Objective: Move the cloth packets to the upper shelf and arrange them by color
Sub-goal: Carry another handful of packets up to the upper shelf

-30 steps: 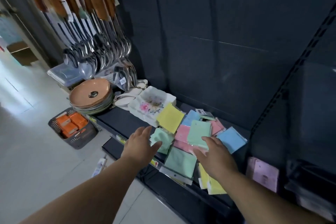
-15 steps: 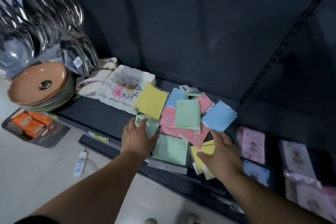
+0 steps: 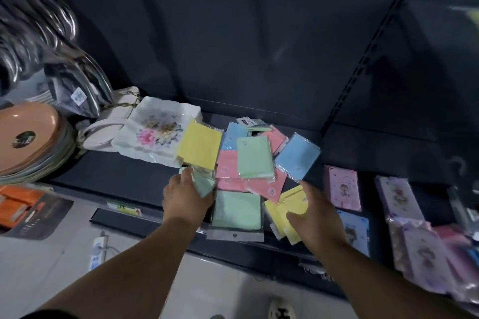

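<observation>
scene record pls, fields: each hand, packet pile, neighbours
left hand: grips pale green packet
right hand: fingers spread, resting on yellow packets
pile: pink, blue, green, yellow packets overlapping, unsorted, on dark shelf
left of pile: floral dish, stacked plates
right of pile: pink patterned packs

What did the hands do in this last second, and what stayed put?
The left hand dropped onto the pale green packet at the pile's left edge and gripped it. The right hand slid back to the yellow packets at the shelf front. The other packets stayed put.
</observation>
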`<state>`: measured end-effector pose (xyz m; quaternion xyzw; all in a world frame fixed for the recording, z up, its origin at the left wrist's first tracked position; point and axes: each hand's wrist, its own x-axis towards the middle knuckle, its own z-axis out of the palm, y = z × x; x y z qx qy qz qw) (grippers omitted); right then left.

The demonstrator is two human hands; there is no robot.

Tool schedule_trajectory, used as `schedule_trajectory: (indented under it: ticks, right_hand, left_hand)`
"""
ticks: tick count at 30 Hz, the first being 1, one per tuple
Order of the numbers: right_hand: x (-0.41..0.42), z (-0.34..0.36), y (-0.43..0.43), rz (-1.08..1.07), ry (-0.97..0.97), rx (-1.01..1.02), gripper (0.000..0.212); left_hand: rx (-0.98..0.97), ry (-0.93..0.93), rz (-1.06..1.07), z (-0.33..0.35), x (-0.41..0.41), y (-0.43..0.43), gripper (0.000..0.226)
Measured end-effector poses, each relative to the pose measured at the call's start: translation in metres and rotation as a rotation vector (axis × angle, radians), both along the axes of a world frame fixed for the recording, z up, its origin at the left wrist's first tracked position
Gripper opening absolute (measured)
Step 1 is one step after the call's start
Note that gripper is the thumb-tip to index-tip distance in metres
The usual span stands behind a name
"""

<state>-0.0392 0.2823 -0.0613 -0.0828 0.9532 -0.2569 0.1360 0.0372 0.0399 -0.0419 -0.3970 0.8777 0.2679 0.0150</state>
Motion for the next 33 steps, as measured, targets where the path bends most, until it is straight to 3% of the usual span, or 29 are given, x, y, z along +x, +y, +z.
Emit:
schedule_trajectory:
  ticks: [3, 6, 9, 13, 16, 20, 24, 28, 33]
  right_hand:
    - [-0.001, 0.007, -0.001, -0.009, 0.007, 0.000, 0.076]
    - [0.001, 0.017, -0.008, -0.014, 0.039, -0.119, 0.079]
    - [0.008, 0.030, -0.023, 0.004, 0.040, -0.328, 0.080]
    - [0.017, 0.041, -0.046, 0.048, -0.021, -0.484, 0.080]
    - [0.021, 0.043, -0.061, 0.075, -0.050, -0.538, 0.080]
    - [0.025, 0.041, -0.077, 0.085, -0.067, -0.574, 0.076]
    - [0.025, 0.037, -0.086, 0.126, -0.086, -0.554, 0.079]
    - [0.018, 0.035, -0.086, 0.141, -0.124, -0.500, 0.074]
    - [-0.004, 0.026, -0.068, 0.084, 0.023, -0.086, 0.068]
  left_hand:
    - [0.001, 0.029, 0.003, 0.004, 0.004, 0.001, 0.090]
    - [0.132, 0.135, 0.026, 0.014, 0.004, 0.007, 0.096]
    - [0.272, 0.181, 0.050, 0.024, -0.002, 0.012, 0.077]
    - [0.645, 0.289, 0.155, 0.033, -0.003, 0.017, 0.036]
    - [0.849, 0.355, 0.171, 0.038, 0.001, 0.022, 0.026]
    - [0.977, 0.447, 0.157, 0.042, 0.002, 0.024, 0.022]
    - [0.965, 0.496, 0.184, 0.040, 0.005, 0.019, 0.036]
    - [0.816, 0.516, 0.273, 0.032, 0.007, 0.009, 0.038]
    - [0.757, 0.550, 0.322, 0.019, 0.006, -0.002, 0.045]
